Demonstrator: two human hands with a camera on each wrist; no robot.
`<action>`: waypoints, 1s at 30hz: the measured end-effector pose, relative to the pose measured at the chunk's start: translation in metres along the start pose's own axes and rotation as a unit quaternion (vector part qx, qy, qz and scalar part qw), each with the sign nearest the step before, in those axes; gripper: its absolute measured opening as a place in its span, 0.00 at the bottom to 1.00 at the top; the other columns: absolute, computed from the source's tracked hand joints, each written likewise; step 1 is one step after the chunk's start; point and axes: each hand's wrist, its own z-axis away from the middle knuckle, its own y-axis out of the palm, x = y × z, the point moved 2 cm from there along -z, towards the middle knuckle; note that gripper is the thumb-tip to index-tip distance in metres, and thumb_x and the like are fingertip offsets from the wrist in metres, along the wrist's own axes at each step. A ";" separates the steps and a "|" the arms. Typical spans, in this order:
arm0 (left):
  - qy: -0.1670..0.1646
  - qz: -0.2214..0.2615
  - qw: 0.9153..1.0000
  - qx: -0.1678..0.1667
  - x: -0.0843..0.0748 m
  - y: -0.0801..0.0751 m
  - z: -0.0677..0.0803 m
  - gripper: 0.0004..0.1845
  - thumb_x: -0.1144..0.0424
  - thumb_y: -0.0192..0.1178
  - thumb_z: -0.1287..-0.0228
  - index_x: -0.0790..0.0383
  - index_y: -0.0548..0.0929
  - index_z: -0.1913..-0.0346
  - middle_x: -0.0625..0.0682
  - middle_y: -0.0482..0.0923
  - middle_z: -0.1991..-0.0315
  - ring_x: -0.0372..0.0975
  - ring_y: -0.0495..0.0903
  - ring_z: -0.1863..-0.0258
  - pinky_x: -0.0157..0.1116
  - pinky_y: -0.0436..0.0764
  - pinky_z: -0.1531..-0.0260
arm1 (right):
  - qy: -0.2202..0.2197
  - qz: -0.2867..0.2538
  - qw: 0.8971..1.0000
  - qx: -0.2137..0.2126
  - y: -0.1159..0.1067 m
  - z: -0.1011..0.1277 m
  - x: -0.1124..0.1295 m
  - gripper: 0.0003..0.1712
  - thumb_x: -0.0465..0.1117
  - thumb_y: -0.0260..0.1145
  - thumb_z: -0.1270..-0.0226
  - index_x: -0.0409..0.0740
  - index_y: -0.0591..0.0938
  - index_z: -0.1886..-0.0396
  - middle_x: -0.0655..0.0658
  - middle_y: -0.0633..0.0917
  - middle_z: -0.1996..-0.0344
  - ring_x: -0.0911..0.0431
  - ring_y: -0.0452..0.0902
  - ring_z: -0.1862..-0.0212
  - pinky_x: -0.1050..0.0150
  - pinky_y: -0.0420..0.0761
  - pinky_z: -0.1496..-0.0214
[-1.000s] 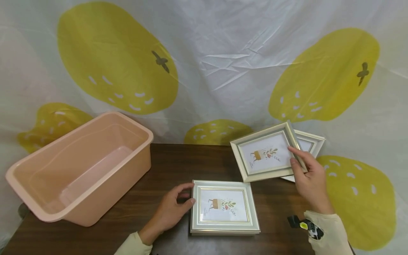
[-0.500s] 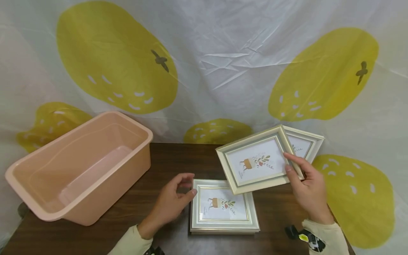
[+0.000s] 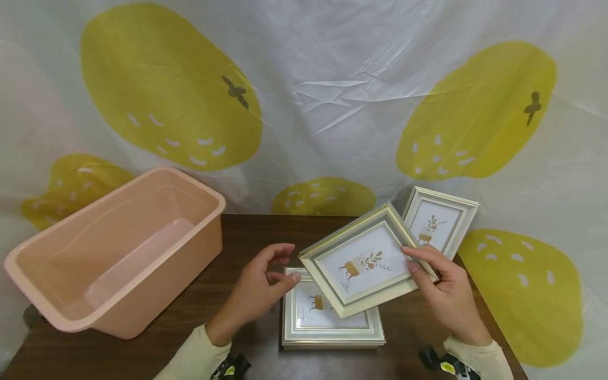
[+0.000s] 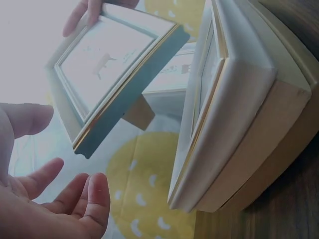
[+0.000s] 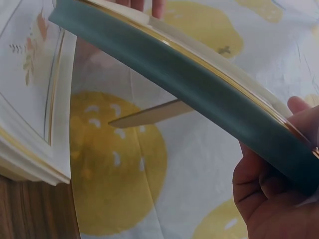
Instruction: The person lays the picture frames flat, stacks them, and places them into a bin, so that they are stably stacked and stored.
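My right hand [image 3: 414,260] grips a cream picture frame with a plant print [image 3: 363,261] by its right edge and holds it tilted in the air. Below it, a stack of like frames [image 3: 332,330] lies flat on the dark wooden table [image 3: 247,237]. With fingers spread and holding nothing, my left hand [image 3: 285,262] hovers by the held frame's left corner. In the left wrist view the held frame [image 4: 114,64] hangs above my left fingers [image 4: 55,194], beside the stack [image 4: 239,114]. The right wrist view shows the frame's teal edge [image 5: 189,74] in my right hand [image 5: 279,194].
A large empty pink plastic tub [image 3: 119,253] stands on the table's left side. Another frame [image 3: 439,221] stands upright at the back right, against the white backdrop with yellow fruit shapes [image 3: 332,95]. Bare table lies between the tub and the stack.
My right hand has carried the frame left and down, from beside the standing frame to above the stack. My left hand has lifted off the stack's left edge toward it.
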 end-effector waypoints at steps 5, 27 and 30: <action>0.009 -0.011 1.000 0.016 -0.002 0.001 -0.001 0.30 0.58 0.74 0.33 0.54 0.78 0.30 0.51 0.79 0.32 0.50 0.79 0.36 0.39 0.86 0.47 | -0.054 -0.051 0.997 0.029 0.009 0.000 0.002 0.28 0.09 0.62 0.45 0.28 0.87 0.46 0.46 0.86 0.63 0.61 0.76 0.60 0.71 0.74 0.58; 0.102 0.065 0.981 0.155 -0.001 0.005 -0.004 0.35 0.60 0.65 0.29 0.58 0.68 0.21 0.55 0.70 0.23 0.51 0.68 0.24 0.59 0.71 0.31 | -0.125 -0.129 0.978 0.105 0.023 0.007 0.019 0.27 0.12 0.64 0.42 0.31 0.87 0.45 0.41 0.86 0.54 0.59 0.79 0.57 0.69 0.79 0.57; 0.088 0.105 0.973 0.187 -0.001 0.007 -0.003 0.34 0.60 0.63 0.28 0.57 0.68 0.21 0.57 0.70 0.24 0.47 0.74 0.30 0.54 0.76 0.33 | -0.122 -0.136 0.977 0.109 0.023 0.008 0.021 0.27 0.12 0.63 0.42 0.31 0.87 0.44 0.41 0.86 0.52 0.58 0.81 0.57 0.70 0.81 0.56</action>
